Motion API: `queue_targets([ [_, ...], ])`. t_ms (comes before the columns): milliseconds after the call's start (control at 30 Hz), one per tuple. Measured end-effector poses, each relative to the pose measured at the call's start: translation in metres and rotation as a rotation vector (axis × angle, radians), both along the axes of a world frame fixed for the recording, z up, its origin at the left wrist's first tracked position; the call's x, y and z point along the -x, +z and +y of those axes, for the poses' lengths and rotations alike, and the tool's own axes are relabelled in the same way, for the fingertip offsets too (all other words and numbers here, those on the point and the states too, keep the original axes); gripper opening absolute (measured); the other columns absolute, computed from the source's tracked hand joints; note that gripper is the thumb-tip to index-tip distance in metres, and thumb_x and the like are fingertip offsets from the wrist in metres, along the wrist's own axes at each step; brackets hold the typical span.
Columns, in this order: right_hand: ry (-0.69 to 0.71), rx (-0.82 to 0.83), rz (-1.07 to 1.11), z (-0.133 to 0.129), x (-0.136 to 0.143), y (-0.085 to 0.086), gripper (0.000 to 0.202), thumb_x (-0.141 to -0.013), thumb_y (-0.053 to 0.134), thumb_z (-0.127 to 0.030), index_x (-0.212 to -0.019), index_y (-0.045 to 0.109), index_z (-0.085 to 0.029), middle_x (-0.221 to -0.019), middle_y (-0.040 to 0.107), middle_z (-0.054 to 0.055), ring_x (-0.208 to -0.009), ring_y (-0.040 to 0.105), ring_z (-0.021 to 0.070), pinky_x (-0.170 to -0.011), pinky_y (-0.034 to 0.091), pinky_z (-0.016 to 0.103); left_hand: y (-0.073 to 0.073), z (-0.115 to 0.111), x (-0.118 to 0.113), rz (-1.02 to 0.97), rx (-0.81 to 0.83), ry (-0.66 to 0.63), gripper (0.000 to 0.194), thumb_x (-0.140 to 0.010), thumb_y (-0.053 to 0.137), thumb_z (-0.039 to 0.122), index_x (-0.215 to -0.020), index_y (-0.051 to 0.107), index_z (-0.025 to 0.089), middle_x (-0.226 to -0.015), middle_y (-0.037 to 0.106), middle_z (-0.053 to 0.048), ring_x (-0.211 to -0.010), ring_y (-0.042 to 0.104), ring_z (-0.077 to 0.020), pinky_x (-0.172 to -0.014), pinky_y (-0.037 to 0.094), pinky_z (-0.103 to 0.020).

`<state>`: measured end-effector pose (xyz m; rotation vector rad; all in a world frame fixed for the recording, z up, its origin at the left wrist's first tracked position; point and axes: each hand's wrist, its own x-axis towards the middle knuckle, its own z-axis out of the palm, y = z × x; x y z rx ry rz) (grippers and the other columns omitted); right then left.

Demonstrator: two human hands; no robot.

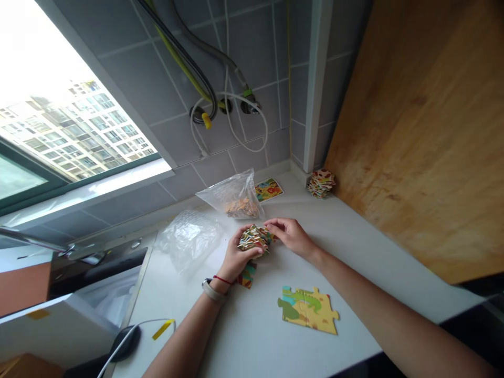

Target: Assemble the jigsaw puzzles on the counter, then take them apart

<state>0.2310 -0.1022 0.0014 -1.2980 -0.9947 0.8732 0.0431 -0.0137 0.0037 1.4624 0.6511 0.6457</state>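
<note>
My left hand (236,255) is wrapped round a thick pile of jigsaw puzzle pieces (253,239), their pale edges facing up. At the pile's right side, my right hand (289,234) has thumb and forefinger pinched together on a puzzle piece, mostly hidden by the fingers. Another puzzle piece (248,275) lies on the counter beside my left wrist. Nearer to me rests a joined section of puzzle (309,310) with a green crocodile on yellow and blue.
Behind my hands stand a clear bag of puzzle pieces (241,206) and a small picture card (269,189). A crumpled clear bag (189,236) lies left, near the sink (134,283). Another pile of pieces (321,183) sits in the corner by the wooden board (409,131).
</note>
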Motion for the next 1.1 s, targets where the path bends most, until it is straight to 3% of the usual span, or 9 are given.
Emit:
queue_targets([
  [100, 0.208, -0.008, 0.05, -0.006, 0.008, 0.004, 0.052, -0.083, 0.075, -0.056, -0.118, 0.071, -0.017, -0.11, 0.076, 0.01, -0.103, 0.072, 0.0262, -0.093, 0.057, 0.041, 0.002, -0.008, -0.002, -0.007, -0.1, -0.049, 0.075, -0.06, 0.098, 0.024, -0.124, 0.059, 0.024, -0.117, 0.071, -0.007, -0.106, 0.07, -0.0275, -0.097, 0.055, -0.038],
  [233, 0.276, -0.042, -0.148, -0.013, 0.014, 0.006, 0.091, -0.058, 0.097, -0.035, -0.139, 0.056, -0.023, -0.136, 0.067, 0.011, -0.122, 0.066, 0.0297, -0.105, 0.052, 0.043, -0.003, -0.014, -0.001, 0.021, -0.211, -0.107, 0.101, -0.063, 0.098, 0.022, -0.147, 0.042, 0.025, -0.136, 0.06, -0.016, -0.119, 0.065, -0.033, -0.105, 0.052, -0.045],
  [500, 0.221, -0.061, -0.312, -0.012, 0.017, 0.001, 0.076, -0.07, 0.086, -0.025, -0.139, 0.054, -0.024, -0.127, 0.071, 0.009, -0.111, 0.071, 0.0272, -0.1, 0.054, 0.042, 0.017, -0.004, 0.01, 0.2, -0.741, -0.235, 0.149, -0.052, 0.102, 0.045, -0.167, 0.008, 0.028, -0.171, 0.018, -0.02, -0.158, 0.019, -0.0434, -0.128, 0.023, -0.06],
  [567, 0.19, -0.092, -0.347, -0.011, 0.016, -0.001, 0.077, -0.07, 0.086, -0.026, -0.14, 0.055, -0.024, -0.128, 0.07, 0.01, -0.114, 0.07, 0.0281, -0.103, 0.054, 0.044, 0.028, -0.004, 0.024, 0.324, -0.788, -0.209, 0.14, -0.063, 0.097, 0.049, -0.167, 0.005, 0.03, -0.171, 0.02, -0.019, -0.158, 0.022, -0.041, -0.127, 0.028, -0.059],
  [633, 0.147, -0.124, -0.387, -0.01, 0.015, -0.003, 0.077, -0.071, 0.085, -0.026, -0.142, 0.055, -0.025, -0.133, 0.068, 0.011, -0.12, 0.067, 0.0288, -0.107, 0.051, 0.046, 0.036, -0.007, 0.043, 0.482, -0.763, -0.168, 0.114, -0.078, 0.089, 0.044, -0.166, 0.017, 0.03, -0.163, 0.04, -0.018, -0.15, 0.04, -0.0376, -0.121, 0.038, -0.056],
  [767, 0.135, -0.157, -0.442, -0.007, 0.013, -0.01, 0.082, -0.07, 0.084, -0.02, -0.146, 0.053, -0.026, -0.138, 0.065, 0.012, -0.127, 0.063, 0.0294, -0.111, 0.048, 0.048, 0.037, -0.019, 0.076, 0.725, -0.758, -0.192, 0.081, -0.073, 0.092, 0.024, -0.145, 0.056, 0.022, -0.14, 0.062, -0.015, -0.13, 0.06, -0.0354, -0.112, 0.049, -0.052],
  [900, 0.153, -0.147, -0.413, -0.005, 0.012, -0.017, 0.087, -0.068, 0.086, -0.021, -0.148, 0.051, -0.025, -0.139, 0.064, 0.013, -0.124, 0.065, 0.0289, -0.11, 0.048, 0.047, 0.034, -0.025, 0.081, 0.756, -0.697, -0.184, 0.046, -0.08, 0.083, 0.018, -0.125, 0.071, 0.022, -0.111, 0.07, -0.008, -0.102, 0.068, -0.0248, -0.096, 0.057, -0.042],
  [1000, 0.166, -0.097, -0.378, -0.004, 0.011, -0.017, 0.092, -0.066, 0.089, -0.022, -0.149, 0.05, -0.023, -0.14, 0.064, 0.015, -0.119, 0.068, 0.0291, -0.108, 0.05, 0.047, 0.035, -0.023, 0.076, 0.77, -0.616, -0.214, 0.035, -0.083, 0.08, 0.022, -0.118, 0.073, 0.022, -0.097, 0.069, -0.004, -0.087, 0.068, -0.02, -0.084, 0.059, -0.036],
  [1100, 0.184, -0.058, -0.364, -0.005, 0.01, -0.015, 0.093, -0.065, 0.09, -0.023, -0.149, 0.05, -0.022, -0.134, 0.068, 0.014, -0.115, 0.069, 0.0292, -0.105, 0.052, 0.045, 0.035, -0.02, 0.071, 0.746, -0.614, -0.2, 0.047, -0.078, 0.086, 0.038, -0.119, 0.072, 0.021, -0.11, 0.067, -0.008, -0.087, 0.068, -0.0202, -0.081, 0.058, -0.036],
])
